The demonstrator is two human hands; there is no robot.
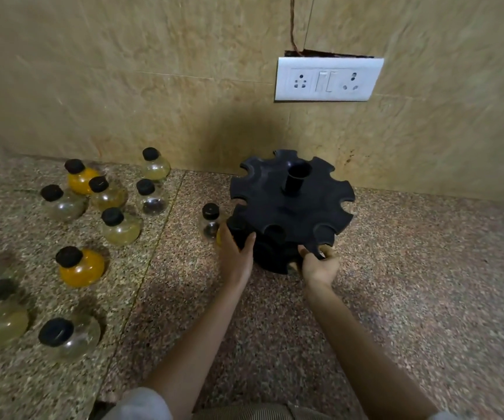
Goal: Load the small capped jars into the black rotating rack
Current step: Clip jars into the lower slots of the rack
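Out at nine o'clock the jars are standing upright in a loose cluster on the counter, caps up, well apart from the rack. Moving right, one jar is waiting just beside the rack's left edge, at about eleven o'clock from the left hand, clearly the nearer hand. That hand is curling around a yellowish jar at a lower slot. The right hand is pinching the rack's notched rim, steadying it.
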